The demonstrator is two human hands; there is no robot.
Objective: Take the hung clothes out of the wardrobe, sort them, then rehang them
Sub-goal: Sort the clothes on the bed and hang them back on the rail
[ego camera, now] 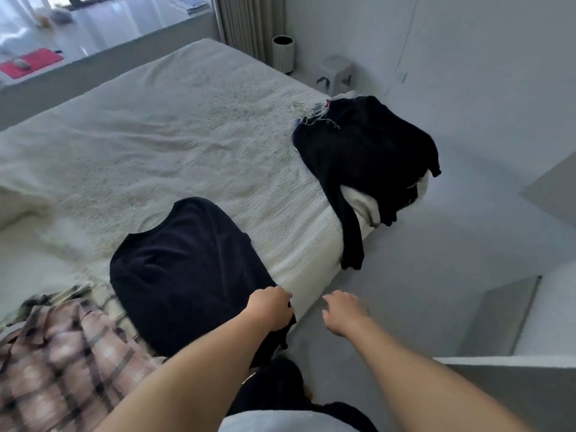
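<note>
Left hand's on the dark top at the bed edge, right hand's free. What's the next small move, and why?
Probably bring the right hand onto the dark top's hem beside the left hand. The left hand grips the hem alone, the right hovers open off the bed, and the hem droops over the edge.

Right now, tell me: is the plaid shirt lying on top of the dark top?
No. The plaid shirt lies beside the dark top on the bed.

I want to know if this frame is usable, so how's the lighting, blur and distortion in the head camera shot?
Head view: soft daylight from the window, which is blown out with glare on the sill; motion blur smears the plaid shirt, the left hand and the right hand; wide-angle distortion bends the bed edges; the dark top and the dark pile lose detail.
</note>
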